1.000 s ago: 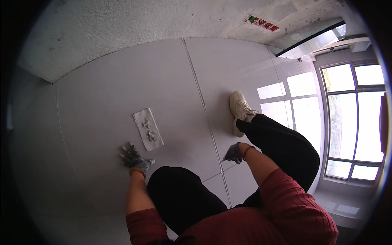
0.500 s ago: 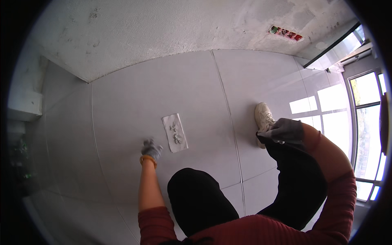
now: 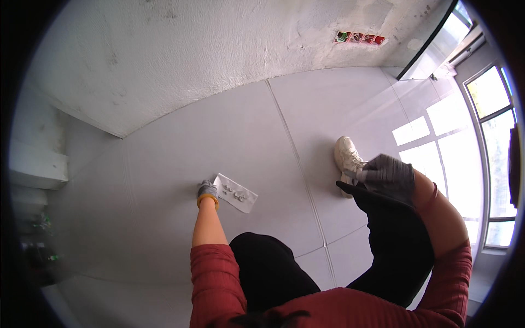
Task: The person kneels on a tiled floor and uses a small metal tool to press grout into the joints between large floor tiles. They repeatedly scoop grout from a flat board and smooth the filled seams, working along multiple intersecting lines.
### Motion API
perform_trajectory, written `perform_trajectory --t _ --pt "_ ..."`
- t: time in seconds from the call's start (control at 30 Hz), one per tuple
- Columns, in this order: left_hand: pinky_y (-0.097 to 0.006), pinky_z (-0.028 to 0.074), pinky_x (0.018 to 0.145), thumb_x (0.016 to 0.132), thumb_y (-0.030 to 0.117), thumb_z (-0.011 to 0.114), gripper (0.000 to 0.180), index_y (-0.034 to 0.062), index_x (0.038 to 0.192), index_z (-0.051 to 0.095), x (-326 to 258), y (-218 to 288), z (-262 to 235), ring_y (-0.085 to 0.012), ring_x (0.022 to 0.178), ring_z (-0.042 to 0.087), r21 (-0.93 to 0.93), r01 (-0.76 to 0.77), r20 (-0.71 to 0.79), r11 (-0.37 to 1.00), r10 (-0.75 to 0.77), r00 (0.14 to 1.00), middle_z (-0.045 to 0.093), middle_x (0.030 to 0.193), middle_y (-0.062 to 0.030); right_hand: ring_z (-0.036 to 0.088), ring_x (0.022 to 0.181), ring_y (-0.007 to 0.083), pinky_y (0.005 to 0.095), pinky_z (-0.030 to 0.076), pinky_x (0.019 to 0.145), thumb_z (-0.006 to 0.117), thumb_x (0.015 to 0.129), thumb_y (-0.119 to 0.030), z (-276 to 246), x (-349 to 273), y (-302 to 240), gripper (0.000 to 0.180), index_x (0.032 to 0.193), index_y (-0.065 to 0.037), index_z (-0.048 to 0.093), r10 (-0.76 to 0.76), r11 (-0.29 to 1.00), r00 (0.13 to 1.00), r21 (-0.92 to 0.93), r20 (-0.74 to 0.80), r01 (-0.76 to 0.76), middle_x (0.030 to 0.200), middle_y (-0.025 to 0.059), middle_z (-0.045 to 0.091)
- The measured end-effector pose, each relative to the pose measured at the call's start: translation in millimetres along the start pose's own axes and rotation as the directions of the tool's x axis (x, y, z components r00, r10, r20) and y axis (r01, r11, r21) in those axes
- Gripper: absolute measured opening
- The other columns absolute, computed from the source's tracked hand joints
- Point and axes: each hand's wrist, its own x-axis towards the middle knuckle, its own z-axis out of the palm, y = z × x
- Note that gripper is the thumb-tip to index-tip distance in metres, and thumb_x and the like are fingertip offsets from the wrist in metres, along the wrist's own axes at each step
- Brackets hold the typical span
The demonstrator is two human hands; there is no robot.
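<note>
My left hand (image 3: 208, 189), in a grey glove with a yellow band at the wrist, is low at the floor. Its fingers are closed on the left end of a white paper sheet (image 3: 245, 205). Several small grey lumps (image 3: 235, 194) lie along the sheet. At the right, my gloved right hand (image 3: 389, 176) is closed around a small tool (image 3: 351, 174) with a flat grey end. It is held above my bent leg, beside a white shoe (image 3: 346, 153). The fingers hide most of the tool, so its exact kind is unclear.
Large grey tiles (image 3: 219, 131) cover the floor, with a joint line running between the paper and the shoe. A rough plastered wall (image 3: 208, 44) has open red socket boxes (image 3: 361, 38) with wires. A glass panel (image 3: 432, 46) and a window (image 3: 497, 164) stand at the right.
My left hand has come to the paper and taken its edge; the sheet has turned from nearly upright to slanted. My right hand stays by the shoe with the tool. The whole view has tilted slightly.
</note>
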Motion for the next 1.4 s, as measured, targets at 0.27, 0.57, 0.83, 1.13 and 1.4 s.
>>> perform_trajectory --t 0.27,0.57,0.83,1.13,1.4 --pt "-0.054 0.058 0.075 0.086 -0.001 0.058 0.028 0.0088 0.11 0.049 -55 -5 -9 -0.0324 0.094 0.061 -0.879 0.404 0.418 -0.252 -0.002 0.909 0.057 0.111 -0.0158 0.05 0.061 0.0124 0.0281 0.045 0.057 0.055 0.093 -0.024 -8 57 -29 0.027 0.099 0.001 0.062 0.229 0.919 0.965 0.355 -0.131 -0.17 0.065 0.0043 0.054" --pt "-0.057 0.051 0.089 0.091 0.01 0.052 0.042 0.0005 0.13 0.041 -160 87 -66 -0.0384 0.111 0.054 -0.616 0.544 0.321 -0.57 0.45 0.834 0.05 0.126 -0.0218 0.057 0.062 0.0197 0.0341 0.05 0.072 0.05 0.087 -0.062 74 143 -101 0.066 0.084 0.003 0.063 0.652 0.372 0.749 0.81 0.12 -0.454 0.067 0.0099 0.061" --pt "-0.053 0.046 0.098 0.092 0.014 0.054 0.045 0.0019 0.133 0.039 -236 161 -117 -0.0363 0.117 0.05 -0.645 0.147 -0.078 -0.75 0.256 0.964 0.048 0.131 -0.0187 0.053 0.062 0.014 0.0312 0.048 0.064 0.052 0.092 -0.041 129 156 -83 0.045 0.089 0.001 0.066 0.661 0.527 0.747 0.756 -0.076 -0.389 0.068 0.0082 0.061" --pt "-0.033 0.048 0.092 0.094 0.009 0.045 0.031 0.0004 0.124 0.045 -251 177 -150 -0.0235 0.109 0.054 -0.624 -0.053 -0.161 -0.78 0.063 0.985 0.053 0.121 -0.0133 0.05 0.061 0.0093 0.0273 0.046 0.06 0.057 0.092 -0.039 102 141 -97 0.042 0.082 0.001 0.065 0.637 0.332 0.759 0.841 0.135 -0.428 0.07 0.0035 0.06" --pt "-0.031 0.046 0.093 0.096 0.017 0.049 0.031 0.0024 0.123 0.044 -261 195 -156 -0.019 0.112 0.051 -0.743 -0.187 -0.199 -0.643 -0.055 0.979 0.052 0.12 -0.0103 0.061 0.058 0.0225 0.0364 0.051 0.064 0.056 0.089 -0.045 74 101 -117 0.048 0.09 0.001 0.067 0.655 0.452 0.71 0.619 0.258 -0.642 0.061 0.0088 0.063"
